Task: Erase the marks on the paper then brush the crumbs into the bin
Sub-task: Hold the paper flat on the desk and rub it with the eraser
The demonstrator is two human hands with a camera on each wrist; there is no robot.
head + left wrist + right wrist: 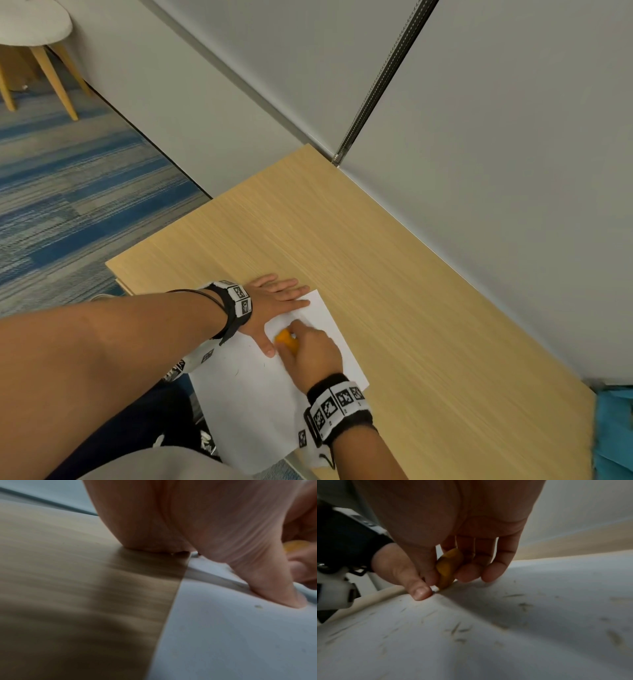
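Observation:
A white sheet of paper (pixel 253 394) lies at the near edge of the wooden table (pixel 394 274), overhanging it toward me. My left hand (pixel 277 308) lies flat on the sheet's far corner, its thumb (pixel 418 591) pressing the paper (pixel 240 635) down. Just right of that thumb, my right hand (pixel 301 346) pinches an orange eraser (pixel 448 568) between thumb and fingers, with the eraser's lower end touching the paper (pixel 488 635). The eraser (pixel 286 339) shows as an orange patch under my fingers. Thin dark slivers (pixel 456 628) lie scattered over the sheet. A few faint pencil marks (pixel 236 371) show near its left side.
Grey partition walls (pixel 479 154) close off the table's far side. The table's left edge drops to blue striped carpet (pixel 68 192), where a stool (pixel 37 31) stands far off. A teal object (pixel 613 431) sits at the table's right end.

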